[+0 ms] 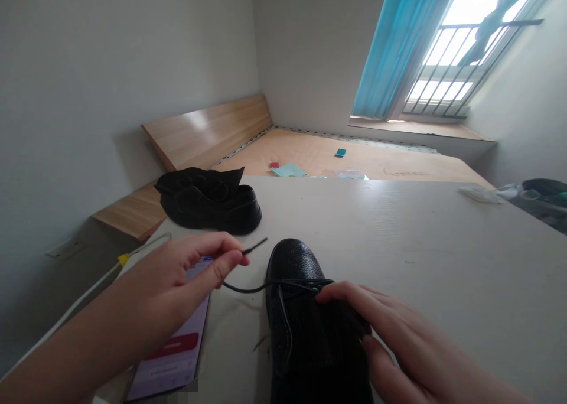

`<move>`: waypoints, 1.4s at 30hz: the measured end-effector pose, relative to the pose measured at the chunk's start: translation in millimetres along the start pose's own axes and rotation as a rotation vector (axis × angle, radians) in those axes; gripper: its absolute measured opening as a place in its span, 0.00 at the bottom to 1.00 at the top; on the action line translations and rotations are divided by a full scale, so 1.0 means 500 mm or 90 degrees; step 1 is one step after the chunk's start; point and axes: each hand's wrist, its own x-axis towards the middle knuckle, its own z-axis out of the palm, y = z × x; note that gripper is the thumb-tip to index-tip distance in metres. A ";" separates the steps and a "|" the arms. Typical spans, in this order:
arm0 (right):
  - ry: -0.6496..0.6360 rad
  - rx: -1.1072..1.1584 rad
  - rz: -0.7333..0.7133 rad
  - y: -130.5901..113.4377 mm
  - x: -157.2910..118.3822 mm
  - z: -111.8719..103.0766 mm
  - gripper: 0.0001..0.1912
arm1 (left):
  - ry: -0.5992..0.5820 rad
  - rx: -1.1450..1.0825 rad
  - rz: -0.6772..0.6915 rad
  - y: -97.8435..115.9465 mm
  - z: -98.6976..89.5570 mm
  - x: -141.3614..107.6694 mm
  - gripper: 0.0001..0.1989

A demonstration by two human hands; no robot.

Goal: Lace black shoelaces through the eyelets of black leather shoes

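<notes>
A black leather shoe (296,262) lies on the white table with its toe pointing away from me. Between the thumb and fingers of my left hand (199,274) is pinched a black shoelace (248,290), its tip sticking out past the fingertips. From there the lace runs slack to the front of the shoe's lacing. My right hand (381,321) rests on the shoe's right side, index finger by the lace near the top eyelets and thumb lower down along the edge. A second black shoe (208,200) stands at the table's far left corner.
Under my left forearm lies a phone (177,357) with its screen lit. A white cable (84,297) runs past the table's left edge. Beyond the white table (398,233) is a bed board (310,147) with small items on it. A plastic bag (481,194) lies far right.
</notes>
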 end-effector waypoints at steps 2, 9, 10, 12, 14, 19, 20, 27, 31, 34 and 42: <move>0.017 -0.020 0.014 0.001 -0.009 -0.002 0.25 | -0.036 -0.015 0.005 0.012 0.007 -0.012 0.16; 0.052 -0.051 0.048 0.008 -0.022 0.004 0.27 | -0.159 0.092 0.044 0.030 0.012 -0.013 0.15; 0.054 -0.056 0.046 0.009 -0.023 0.004 0.27 | -0.176 0.100 0.048 0.031 0.012 -0.012 0.15; 0.053 -0.068 0.038 0.010 -0.024 0.003 0.27 | -0.198 0.110 0.055 0.035 0.014 -0.009 0.15; 0.054 -0.083 0.023 0.010 -0.024 0.002 0.27 | -0.200 0.113 0.061 0.041 0.019 -0.007 0.15; 0.065 -0.109 -0.011 0.004 -0.016 0.007 0.24 | -0.216 0.083 0.090 0.051 0.039 -0.007 0.15; 0.066 -0.109 -0.012 0.002 -0.014 0.008 0.22 | -0.216 0.073 0.095 0.051 0.043 -0.008 0.14; 0.065 -0.118 0.013 -0.006 0.002 0.014 0.10 | -0.209 0.062 0.070 0.048 0.047 -0.020 0.14; 0.062 -0.134 0.032 -0.013 0.006 0.010 0.11 | -0.170 0.038 0.044 0.050 0.050 -0.018 0.09; 0.031 -0.147 0.058 -0.018 0.015 0.003 0.11 | -0.162 -0.004 0.103 0.041 0.056 -0.021 0.12; 0.042 -0.244 -0.042 -0.028 0.047 -0.008 0.12 | -0.237 -0.071 0.200 0.036 0.058 -0.027 0.14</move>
